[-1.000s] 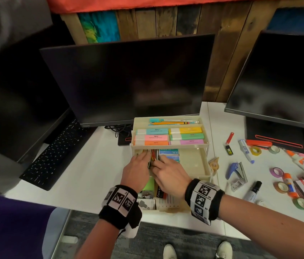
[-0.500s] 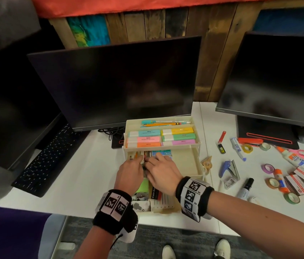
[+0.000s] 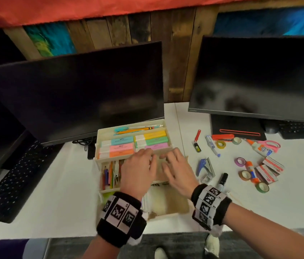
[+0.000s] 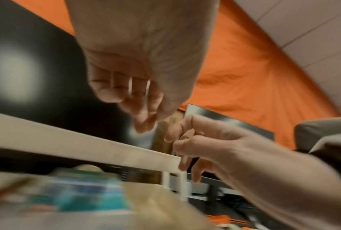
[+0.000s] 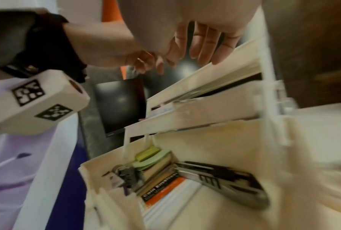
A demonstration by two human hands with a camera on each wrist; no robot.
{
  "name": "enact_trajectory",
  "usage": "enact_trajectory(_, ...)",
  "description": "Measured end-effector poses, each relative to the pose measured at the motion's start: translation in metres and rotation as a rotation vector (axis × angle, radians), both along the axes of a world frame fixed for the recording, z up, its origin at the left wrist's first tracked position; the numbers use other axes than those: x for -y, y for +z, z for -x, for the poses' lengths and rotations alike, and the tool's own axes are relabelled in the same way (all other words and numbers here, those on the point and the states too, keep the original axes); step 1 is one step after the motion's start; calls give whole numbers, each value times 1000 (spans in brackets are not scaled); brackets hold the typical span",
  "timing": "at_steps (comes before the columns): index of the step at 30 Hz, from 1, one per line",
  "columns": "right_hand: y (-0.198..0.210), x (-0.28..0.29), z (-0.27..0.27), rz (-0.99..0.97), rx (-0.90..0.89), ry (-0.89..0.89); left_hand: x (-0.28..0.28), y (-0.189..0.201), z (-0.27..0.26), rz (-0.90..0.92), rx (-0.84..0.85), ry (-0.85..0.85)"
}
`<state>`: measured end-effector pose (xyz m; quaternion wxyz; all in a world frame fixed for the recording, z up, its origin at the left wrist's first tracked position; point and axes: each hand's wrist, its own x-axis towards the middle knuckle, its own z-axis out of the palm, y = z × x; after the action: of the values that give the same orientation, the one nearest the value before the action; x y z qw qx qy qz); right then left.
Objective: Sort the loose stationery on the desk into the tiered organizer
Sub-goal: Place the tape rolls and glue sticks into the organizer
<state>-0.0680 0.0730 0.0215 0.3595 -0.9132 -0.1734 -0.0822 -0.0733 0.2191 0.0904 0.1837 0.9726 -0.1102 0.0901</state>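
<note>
The cream tiered organizer (image 3: 99,161) stands at the desk's middle front. Pastel highlighters (image 3: 121,144) fill its top tier, with pens (image 3: 138,128) behind them. Coloured pencils (image 3: 108,174) lie in the left of the middle tier. My left hand (image 3: 141,170) and right hand (image 3: 175,168) hover side by side over the right part of the middle tier, fingers spread and relaxed, holding nothing. In the right wrist view the right hand's fingers (image 5: 205,45) reach straight over the top tier's front edge. The bottom tier (image 5: 234,140) holds sticky notes, clips, an envelope box and a cutter.
Loose stationery lies right of the organizer: a red cutter (image 3: 197,135), a blue staple remover (image 3: 202,164), a black marker (image 3: 223,179), tape rolls (image 3: 240,161), glue sticks (image 3: 250,170), staple boxes (image 3: 270,166) and pink scissors (image 3: 270,145). Two monitors (image 3: 84,94) stand behind, a keyboard (image 3: 16,176) at left.
Both hands have left the pencil compartment at the middle tier's left and moved right and back, toward the top tier's front edge. Their fingers have opened out.
</note>
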Motion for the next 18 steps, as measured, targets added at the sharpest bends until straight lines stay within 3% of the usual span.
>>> enact_trajectory(4,-16,74,-3,-61,-160,-247,68,-18,-1,123,-146,-214)
enact_trajectory(9,-49,183,2,290,-554,-519,140,-58,-7,59,-319,-386)
enact_trajectory(13,-64,232,19,582,-597,-530,180,-74,-16,23,-389,-423)
enact_trajectory(18,-81,256,26,521,-497,-451,223,-81,-32,-84,-377,-425)
